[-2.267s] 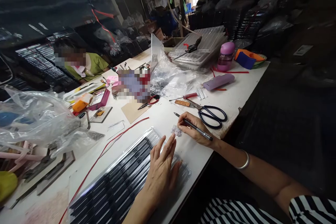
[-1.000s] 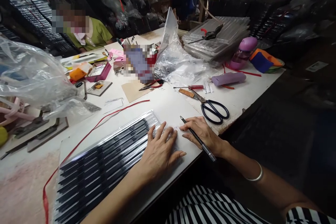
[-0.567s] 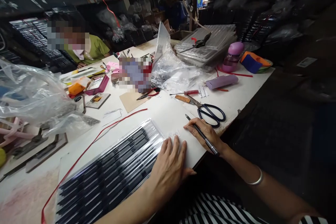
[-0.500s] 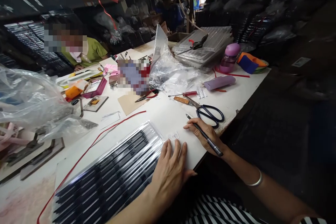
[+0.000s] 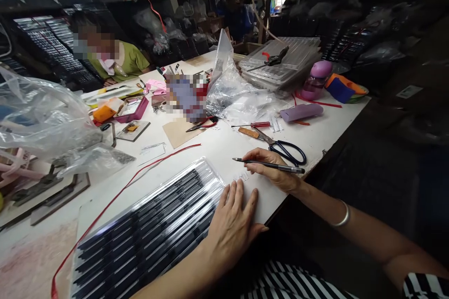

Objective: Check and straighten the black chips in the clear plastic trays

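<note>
My left hand (image 5: 233, 222) lies on the table's front edge beside a clear plastic tray (image 5: 213, 168) filled with rows of black parts. Its fingers are spread, and their tips are close to a small slip of paper with writing (image 5: 243, 176). Above that slip, my right hand (image 5: 270, 168) grips a black pen (image 5: 280, 166) between thumb and fingers, with the tip pointing left and off the paper. Just beyond the right hand are large scissors (image 5: 289, 150) with dark blue handles. A red strap (image 5: 131, 182) runs along the tray's far side.
Behind the hands lie a red screwdriver (image 5: 260, 124), pliers (image 5: 206, 123), a purple case (image 5: 301, 111) and a purple bottle (image 5: 316, 79). Plastic bags (image 5: 45, 117) crowd the left. A person in green (image 5: 131, 60) sits across the table (image 5: 210, 148).
My right hand has shifted slightly left, and the pen has swung from steeply slanted to nearly level. The whole view has moved a little; my left hand keeps its place by the tray.
</note>
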Motion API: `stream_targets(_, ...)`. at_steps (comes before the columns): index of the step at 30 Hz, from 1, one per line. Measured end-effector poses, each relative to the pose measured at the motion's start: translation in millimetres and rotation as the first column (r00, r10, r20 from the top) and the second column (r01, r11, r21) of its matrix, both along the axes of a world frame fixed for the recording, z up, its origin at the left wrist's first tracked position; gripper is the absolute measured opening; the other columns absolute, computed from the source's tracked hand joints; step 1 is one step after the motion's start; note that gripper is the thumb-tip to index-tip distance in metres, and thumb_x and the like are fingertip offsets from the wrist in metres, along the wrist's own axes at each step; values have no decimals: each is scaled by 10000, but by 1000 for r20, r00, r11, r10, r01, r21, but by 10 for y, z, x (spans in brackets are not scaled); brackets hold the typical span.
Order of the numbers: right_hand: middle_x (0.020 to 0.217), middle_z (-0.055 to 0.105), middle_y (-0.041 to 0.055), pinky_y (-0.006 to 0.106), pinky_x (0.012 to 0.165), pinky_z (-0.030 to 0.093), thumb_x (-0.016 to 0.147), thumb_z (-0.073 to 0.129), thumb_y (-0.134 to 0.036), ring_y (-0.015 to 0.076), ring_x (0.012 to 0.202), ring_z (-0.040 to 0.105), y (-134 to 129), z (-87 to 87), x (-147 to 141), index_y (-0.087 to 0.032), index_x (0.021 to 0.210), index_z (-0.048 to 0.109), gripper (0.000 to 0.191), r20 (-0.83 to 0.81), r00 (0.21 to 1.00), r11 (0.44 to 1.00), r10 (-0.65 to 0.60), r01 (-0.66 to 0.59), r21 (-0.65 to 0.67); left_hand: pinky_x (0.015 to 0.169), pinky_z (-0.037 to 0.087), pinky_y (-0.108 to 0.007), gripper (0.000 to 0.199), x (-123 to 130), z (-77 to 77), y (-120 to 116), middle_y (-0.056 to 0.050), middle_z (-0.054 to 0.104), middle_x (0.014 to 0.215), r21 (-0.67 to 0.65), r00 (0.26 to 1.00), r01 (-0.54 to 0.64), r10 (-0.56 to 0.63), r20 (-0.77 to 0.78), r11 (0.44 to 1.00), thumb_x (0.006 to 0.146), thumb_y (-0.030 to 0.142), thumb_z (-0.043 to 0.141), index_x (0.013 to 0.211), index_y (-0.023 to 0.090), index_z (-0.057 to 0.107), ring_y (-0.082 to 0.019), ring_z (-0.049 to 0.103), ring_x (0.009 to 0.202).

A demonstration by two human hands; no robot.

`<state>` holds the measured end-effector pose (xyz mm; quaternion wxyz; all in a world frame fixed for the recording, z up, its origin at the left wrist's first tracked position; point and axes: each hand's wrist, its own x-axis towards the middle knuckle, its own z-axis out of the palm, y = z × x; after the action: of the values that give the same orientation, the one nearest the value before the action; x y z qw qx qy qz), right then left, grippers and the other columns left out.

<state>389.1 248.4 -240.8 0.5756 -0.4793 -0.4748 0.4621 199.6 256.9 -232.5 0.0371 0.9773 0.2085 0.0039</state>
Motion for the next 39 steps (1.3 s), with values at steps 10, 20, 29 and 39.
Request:
stream_targets(10,594,524,-44,237,518,391,800,609,-274,96,529,481,165,133,-159,-177,786,529,127,49,994,995,99,-98,-16,996,326,-586,743,37,-5,-42,-302,416,1366,37,999,-35,34,29,999,802,664,418,1368,183,399,-421,392,1280)
stream_targets(20,584,511,-48,227,518,350,691,569,-137,94,541,428,296,-22,-137,-186,666,506,83,407,906,991,114,-134,21,1013,315,-563,782,34,-80,-82,-290,435,1347,81,998,-46,42,55,996,789,700,380,1383,192,375,-413,392,1282)
stream_targets(29,517,453,-55,228,478,314,687,521,-147,89,494,383,251,-16,-151,-196,605,454,116,465,883,995,64,-95,43,1031,302,-542,798,24,-69,-59,-271,472,1323,50,999,-11,9,46,999,797,706,345,1384,166,368,-406,378,1294)
stream_targets(39,688,569,-20,251,588,445,778,550,-185,117,610,538,225,16,-171,-204,830,526,60,409,908,987,-88,24,159,1020,311,-534,807,37,-61,-82,-289,464,1331,82,999,-10,6,53,997,792,713,344,1380,163,379,-416,396,1279)
